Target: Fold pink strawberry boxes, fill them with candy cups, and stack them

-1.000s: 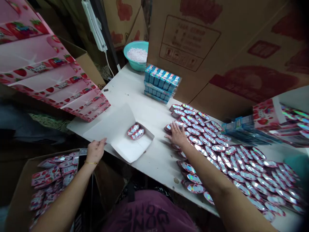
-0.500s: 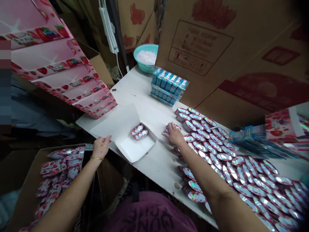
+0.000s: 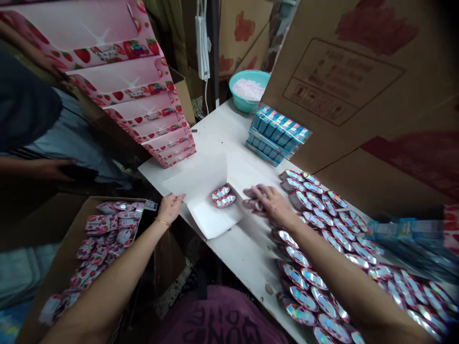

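Observation:
On the white table lies an opened white carton (image 3: 211, 221), its lid (image 3: 201, 179) folded back. Two oval packs (image 3: 223, 197) with shiny silver tops and pink-red sides stand in its far right corner. My left hand (image 3: 171, 208) pinches the near left edge of the lid. Just right of the carton, above the table, my right hand (image 3: 274, 204) grips a pair of oval packs (image 3: 252, 200), blurred by motion. Many more of these packs (image 3: 304, 297) stand in crowded rows to the right, under and around my right forearm.
Pink strawberry-print boxes (image 3: 143, 112) are stacked at left. Below them a cardboard box (image 3: 81, 229) holds wrapped pink packs. Blue packs (image 3: 278, 134), a turquoise bowl (image 3: 247, 102) and a large brown carton (image 3: 333, 81) border the far side. Another person (image 3: 71, 129) is at left.
My right hand has lifted a pair of oval packs away from the rows and toward the carton. My left hand stays at the lid. The view has turned left, showing the other person more.

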Demonstrator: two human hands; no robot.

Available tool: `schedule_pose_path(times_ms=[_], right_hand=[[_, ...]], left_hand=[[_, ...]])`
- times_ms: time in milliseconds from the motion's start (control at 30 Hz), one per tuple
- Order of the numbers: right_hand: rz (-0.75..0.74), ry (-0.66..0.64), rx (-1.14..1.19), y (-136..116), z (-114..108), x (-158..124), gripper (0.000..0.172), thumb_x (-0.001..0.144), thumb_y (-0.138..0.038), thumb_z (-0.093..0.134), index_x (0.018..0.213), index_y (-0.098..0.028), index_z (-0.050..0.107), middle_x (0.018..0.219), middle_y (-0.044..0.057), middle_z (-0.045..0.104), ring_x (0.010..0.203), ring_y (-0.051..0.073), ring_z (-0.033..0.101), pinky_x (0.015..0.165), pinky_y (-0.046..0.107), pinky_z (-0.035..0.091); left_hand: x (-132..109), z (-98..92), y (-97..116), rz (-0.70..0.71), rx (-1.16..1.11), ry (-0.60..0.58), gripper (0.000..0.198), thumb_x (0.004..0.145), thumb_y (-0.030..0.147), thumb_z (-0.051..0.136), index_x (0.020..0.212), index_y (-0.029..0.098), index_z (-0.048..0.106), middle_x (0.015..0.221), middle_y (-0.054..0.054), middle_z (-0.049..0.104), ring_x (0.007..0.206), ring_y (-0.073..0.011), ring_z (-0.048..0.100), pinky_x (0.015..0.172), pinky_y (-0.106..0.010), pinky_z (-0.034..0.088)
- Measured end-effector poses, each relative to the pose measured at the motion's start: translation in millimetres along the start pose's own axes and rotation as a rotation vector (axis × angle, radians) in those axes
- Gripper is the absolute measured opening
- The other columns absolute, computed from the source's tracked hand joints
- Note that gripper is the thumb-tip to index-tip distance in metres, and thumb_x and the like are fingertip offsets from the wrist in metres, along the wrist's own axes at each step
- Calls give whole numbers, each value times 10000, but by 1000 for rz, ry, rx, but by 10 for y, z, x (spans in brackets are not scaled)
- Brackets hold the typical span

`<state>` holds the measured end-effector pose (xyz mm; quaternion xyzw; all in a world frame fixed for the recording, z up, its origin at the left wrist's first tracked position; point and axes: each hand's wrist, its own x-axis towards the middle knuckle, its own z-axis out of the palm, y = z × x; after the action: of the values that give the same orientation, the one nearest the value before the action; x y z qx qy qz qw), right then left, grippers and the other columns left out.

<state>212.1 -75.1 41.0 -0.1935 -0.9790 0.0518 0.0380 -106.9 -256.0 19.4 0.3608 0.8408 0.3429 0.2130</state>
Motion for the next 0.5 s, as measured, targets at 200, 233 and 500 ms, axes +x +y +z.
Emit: schedule_pose_path(times_ms=[200, 233, 500], right_hand=[[-527, -116, -13, -731, 229, 399, 481, 871, -387, 406, 1331, -272, 325, 1282, 83, 455, 994, 233, 445, 740, 361, 390], [-535, -145, -36, -758, 352, 450, 451, 875, -344, 407, 1317, -276, 348, 1278, 74, 467, 995, 233, 451, 737, 365, 390], [-7, -31, -17, 76, 592, 233, 708, 778, -415, 553, 1381, -263, 215, 1448, 56, 247, 1315, 264, 202, 1006, 456, 239]], left_hand=[[-4, -61, 63, 13, 48, -12, 409, 666, 514, 441, 539, 147, 570, 565, -76, 630, 609, -200, 595, 593, -273, 447], [-1, -70, 70, 6, 50, -16, 408, 662, 510, 443, 543, 145, 579, 582, -85, 641, 625, -206, 603, 606, -276, 452], [36, -70, 61, 16, 67, -34, 390, 636, 525, 465, 534, 179, 612, 580, -74, 661, 658, -239, 626, 649, -307, 481]])
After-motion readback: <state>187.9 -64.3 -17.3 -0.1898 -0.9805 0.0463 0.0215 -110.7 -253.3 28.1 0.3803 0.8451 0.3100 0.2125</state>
